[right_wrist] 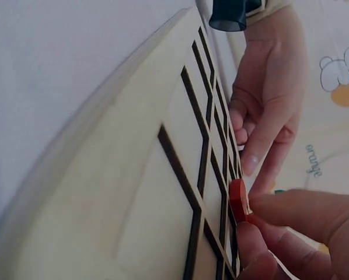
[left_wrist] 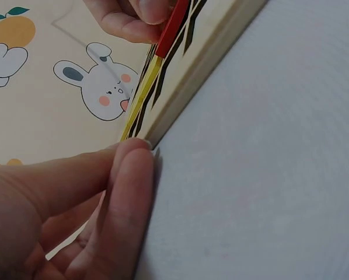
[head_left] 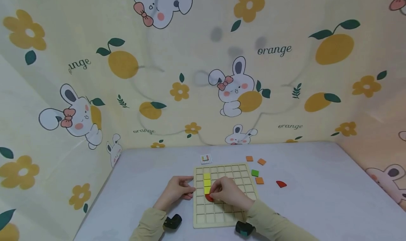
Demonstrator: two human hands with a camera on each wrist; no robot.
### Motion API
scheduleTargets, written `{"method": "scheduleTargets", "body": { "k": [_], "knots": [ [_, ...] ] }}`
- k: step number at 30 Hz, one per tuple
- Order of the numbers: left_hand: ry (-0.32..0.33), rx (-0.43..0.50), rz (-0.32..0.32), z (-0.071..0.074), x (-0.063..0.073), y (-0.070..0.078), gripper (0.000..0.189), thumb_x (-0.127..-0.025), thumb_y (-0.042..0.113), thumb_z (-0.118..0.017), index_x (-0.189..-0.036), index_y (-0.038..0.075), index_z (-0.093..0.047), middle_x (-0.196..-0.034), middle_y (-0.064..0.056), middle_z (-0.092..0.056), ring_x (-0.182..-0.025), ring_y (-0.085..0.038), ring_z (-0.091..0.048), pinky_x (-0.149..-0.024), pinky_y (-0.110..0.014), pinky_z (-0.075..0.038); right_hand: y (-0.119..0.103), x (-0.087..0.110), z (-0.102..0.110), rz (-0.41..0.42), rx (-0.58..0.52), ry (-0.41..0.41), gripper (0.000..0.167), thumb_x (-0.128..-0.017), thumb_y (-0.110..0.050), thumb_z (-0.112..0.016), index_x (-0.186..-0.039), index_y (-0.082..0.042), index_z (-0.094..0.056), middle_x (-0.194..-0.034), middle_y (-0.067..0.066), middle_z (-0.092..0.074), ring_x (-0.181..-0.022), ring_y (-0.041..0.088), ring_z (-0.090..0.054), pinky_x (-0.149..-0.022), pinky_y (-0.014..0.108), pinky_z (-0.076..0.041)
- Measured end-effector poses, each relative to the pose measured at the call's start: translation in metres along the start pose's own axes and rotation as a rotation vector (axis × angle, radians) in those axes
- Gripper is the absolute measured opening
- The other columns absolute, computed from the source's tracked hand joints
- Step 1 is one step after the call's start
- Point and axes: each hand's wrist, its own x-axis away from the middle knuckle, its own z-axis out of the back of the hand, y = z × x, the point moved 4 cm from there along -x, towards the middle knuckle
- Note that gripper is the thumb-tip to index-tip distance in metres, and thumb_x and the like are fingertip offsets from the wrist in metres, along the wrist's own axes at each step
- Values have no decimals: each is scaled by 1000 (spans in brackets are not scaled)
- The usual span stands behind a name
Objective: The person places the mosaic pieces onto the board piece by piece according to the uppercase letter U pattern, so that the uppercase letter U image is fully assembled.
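Pale tabletop (head_left: 136, 179): R hand (head_left: 230, 192) pinches red pc (head_left: 208, 198), curve facing near-L, long axis unclear; L hand (head_left: 175, 190) touches board (head_left: 210, 218).

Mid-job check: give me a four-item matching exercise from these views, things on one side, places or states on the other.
Things:
1. Card
2. Right hand
3. Yellow squares
4. Green square

Places or states:
A. In a line on the board
B. To the right of the board, near orange squares
C. Beyond the board's far edge
D. Pinching a red piece

Pairs: 1-C, 2-D, 3-A, 4-B
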Motion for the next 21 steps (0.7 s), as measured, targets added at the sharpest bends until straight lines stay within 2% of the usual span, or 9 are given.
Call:
{"method": "scheduleTargets", "body": {
  "k": [10,21],
  "knots": [
    [-8,9,1,1,1,0,56,-81,3,-74,-133,-3,-53,-80,-11,-65,-62,-16,-66,-59,-31,-60,-3,3,0,41,-5,-35,13,-77,-12,-81,-82,-7,-70,-68,-2,-60,-61,12,-53,-53,21,-44],
    [-6,8,-2,1,2,1,56,-83,4,-73,-134,-3,-52,-81,-10,-65,-62,-16,-65,-60,-31,-60,-3,5,-2,72,4,-34,14,-76,-12,-81,-84,-6,-71,-68,-4,-60,-59,11,-53,-54,22,-45]
  ]
}}
